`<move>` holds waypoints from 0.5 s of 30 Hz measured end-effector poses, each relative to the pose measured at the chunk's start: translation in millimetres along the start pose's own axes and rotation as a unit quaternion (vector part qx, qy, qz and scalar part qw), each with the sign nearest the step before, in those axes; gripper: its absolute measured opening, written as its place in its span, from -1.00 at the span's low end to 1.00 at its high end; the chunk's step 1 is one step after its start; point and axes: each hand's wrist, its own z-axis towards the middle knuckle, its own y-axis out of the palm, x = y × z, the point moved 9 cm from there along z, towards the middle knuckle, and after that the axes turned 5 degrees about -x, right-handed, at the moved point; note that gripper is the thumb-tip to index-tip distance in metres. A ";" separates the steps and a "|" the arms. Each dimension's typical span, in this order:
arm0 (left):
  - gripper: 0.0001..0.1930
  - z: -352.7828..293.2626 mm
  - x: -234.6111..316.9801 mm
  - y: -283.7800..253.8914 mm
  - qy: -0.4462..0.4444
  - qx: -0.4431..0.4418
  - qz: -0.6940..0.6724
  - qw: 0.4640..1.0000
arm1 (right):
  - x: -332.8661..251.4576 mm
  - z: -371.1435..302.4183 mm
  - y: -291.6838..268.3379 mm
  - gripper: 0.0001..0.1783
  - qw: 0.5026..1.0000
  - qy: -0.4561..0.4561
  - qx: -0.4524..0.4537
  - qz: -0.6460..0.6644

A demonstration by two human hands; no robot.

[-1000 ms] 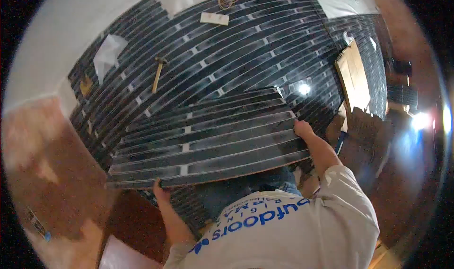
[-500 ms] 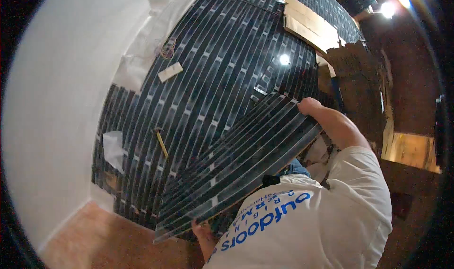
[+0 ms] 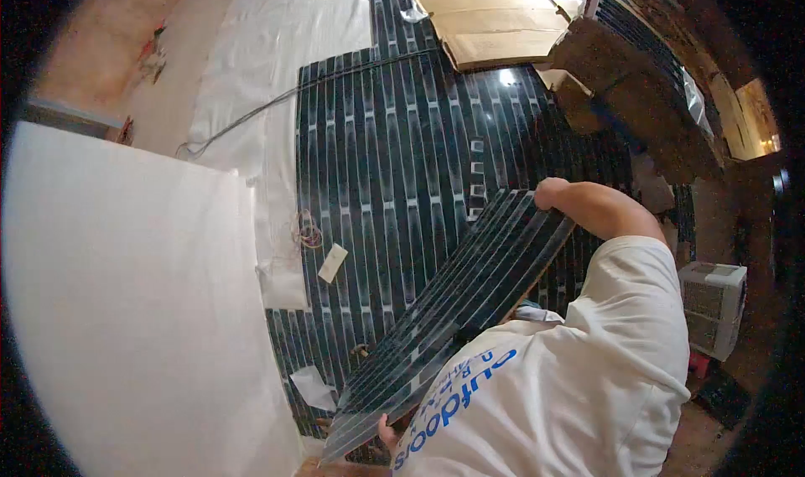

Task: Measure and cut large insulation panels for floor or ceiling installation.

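Observation:
Across my front I hold a long sheet of black film with clear stripes (image 3: pixel 457 288), tilted from lower left to upper right. At its upper right end my right hand (image 3: pixel 551 194) is closed over the edge. My left hand (image 3: pixel 387 433) grips the lower edge near the other end, its fingers partly hidden by the sheet and my white shirt (image 3: pixel 562 343). Beneath lies a floor covering of similar black striped film (image 3: pixel 411 158). Next to the sheet's left edge, a hammer's head (image 3: pixel 360 351) shows, while its handle is hidden.
A white wall (image 3: pixel 142 301) rises at left. On the film lie a pale rectangular block (image 3: pixel 333 263), a white scrap (image 3: pixel 312 386) and a coil of thin wire (image 3: pixel 307 229). Flattened cardboard (image 3: pixel 495 26) lies at the back. A dark cable (image 3: pixel 251 108) crosses white sheeting. A white boxy appliance (image 3: pixel 713 305) stands right.
My view has turned, bringing the far left corner and the boxy appliance into sight. Both hands still hold the film sheet, which now covers the hammer's handle.

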 end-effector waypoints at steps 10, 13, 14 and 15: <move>-0.66 124.8 203.1 361.3 0.062 0.013 0.088 0.994 | 116.9 57.2 -238.9 -0.63 0.992 0.052 0.060 0.099; -0.66 170.6 271.9 492.8 0.068 -0.007 0.119 0.991 | 174.8 67.0 -310.5 -0.64 0.982 0.087 0.074 0.151; -0.66 186.2 295.9 534.9 0.070 -0.015 0.132 0.989 | 192.5 73.9 -328.7 -0.63 0.983 0.091 0.060 0.148; -0.66 196.6 320.9 574.2 0.072 -0.020 0.145 0.987 | 206.7 76.4 -345.7 -0.60 0.971 0.098 0.096 0.198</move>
